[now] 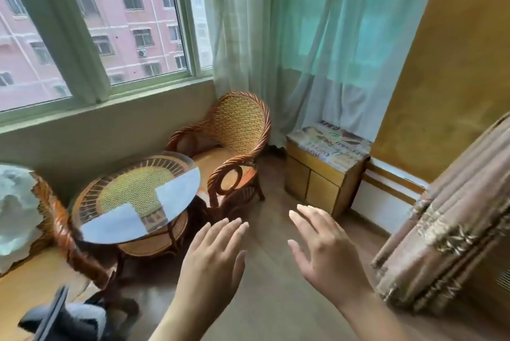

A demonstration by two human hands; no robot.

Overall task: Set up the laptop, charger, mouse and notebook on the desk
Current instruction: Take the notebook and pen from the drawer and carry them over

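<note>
Head view: the left hand [214, 253] and right hand [325, 247] are raised side by side over the wooden floor [276, 299], fingers straight and spread, holding nothing. At 10 o'clock from the left hand stands a round, glass-topped wicker desk [135, 197]; at 12 o'clock, a woven rattan armchair [237, 145]. No laptop, charger, mouse or notebook can be identified.

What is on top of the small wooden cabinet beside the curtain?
A printed cloth or paper cover lies over the top of the wooden cabinet, and the sheer curtain hangs behind it. The cabinet's inside is hidden by closed doors.
</note>
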